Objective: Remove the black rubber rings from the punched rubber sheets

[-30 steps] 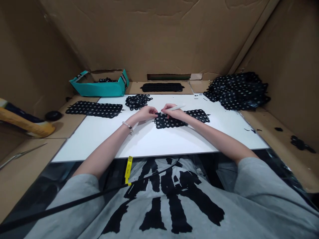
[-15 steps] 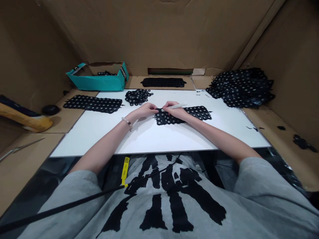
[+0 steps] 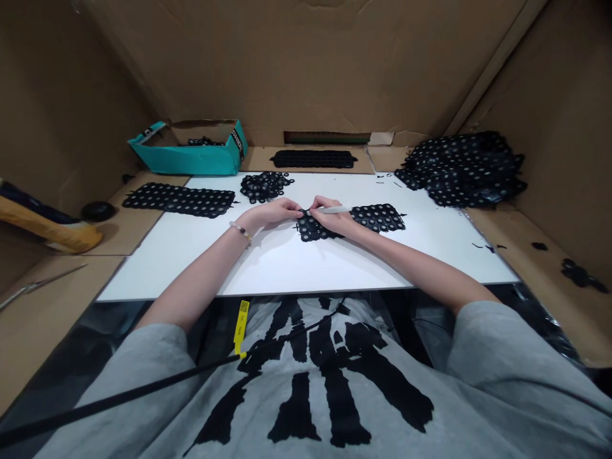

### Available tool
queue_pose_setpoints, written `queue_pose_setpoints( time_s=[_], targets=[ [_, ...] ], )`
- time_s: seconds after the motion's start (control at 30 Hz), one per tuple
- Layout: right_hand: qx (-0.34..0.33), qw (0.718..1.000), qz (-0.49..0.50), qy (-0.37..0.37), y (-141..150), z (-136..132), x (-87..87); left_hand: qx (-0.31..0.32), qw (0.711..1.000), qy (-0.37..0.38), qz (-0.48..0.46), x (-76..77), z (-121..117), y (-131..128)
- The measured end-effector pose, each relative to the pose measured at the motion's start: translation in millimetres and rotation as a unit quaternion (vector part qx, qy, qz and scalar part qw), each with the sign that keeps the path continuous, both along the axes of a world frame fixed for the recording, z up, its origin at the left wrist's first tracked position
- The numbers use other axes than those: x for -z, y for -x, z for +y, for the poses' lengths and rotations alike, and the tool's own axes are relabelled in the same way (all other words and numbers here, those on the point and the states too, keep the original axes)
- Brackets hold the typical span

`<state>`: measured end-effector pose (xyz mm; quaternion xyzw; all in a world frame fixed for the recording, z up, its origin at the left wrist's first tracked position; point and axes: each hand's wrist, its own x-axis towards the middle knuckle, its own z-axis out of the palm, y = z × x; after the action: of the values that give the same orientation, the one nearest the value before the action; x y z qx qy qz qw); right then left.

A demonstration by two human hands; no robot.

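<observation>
A black perforated sheet (image 3: 368, 218) with pale round holes lies on the white board (image 3: 306, 261). My right hand (image 3: 329, 220) rests on its left part, fingers closed round a thin white pen-like tool (image 3: 337, 209) that points left. My left hand (image 3: 277, 212) sits at the sheet's left end with fingertips pinched together against it, close to the tool's tip. What the left fingers pinch is too small to make out. A pile of small black rings (image 3: 264, 186) lies just behind my left hand.
Another perforated black sheet (image 3: 179, 199) lies at the board's left edge, and a big heap of such sheets (image 3: 461, 169) at the right. A teal box (image 3: 189, 156) and a dark strip (image 3: 313, 158) sit at the back. Scissors (image 3: 33, 287) lie far left.
The white tool has tilted down from pointing up-right to lying nearly level over the sheet. Both hands stay together at the sheet's left end.
</observation>
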<state>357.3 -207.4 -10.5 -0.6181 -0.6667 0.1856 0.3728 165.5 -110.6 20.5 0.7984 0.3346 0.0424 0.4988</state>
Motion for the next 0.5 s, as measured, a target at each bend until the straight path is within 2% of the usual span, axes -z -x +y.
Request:
queue_pose_setpoints(
  time_s=[0.27, 0.5],
  targets=[
    [-0.005, 1.000, 0.008, -0.002, -0.3, 0.5, 0.5, 0.010, 1.000, 0.003, 0.001, 3.1, 4.3, 0.6],
    [-0.017, 0.999, 0.031, -0.015, -0.7, -0.4, 3.0, 0.031, 0.998, -0.041, 0.019, 0.8, 3.5, 0.2]
  ],
)
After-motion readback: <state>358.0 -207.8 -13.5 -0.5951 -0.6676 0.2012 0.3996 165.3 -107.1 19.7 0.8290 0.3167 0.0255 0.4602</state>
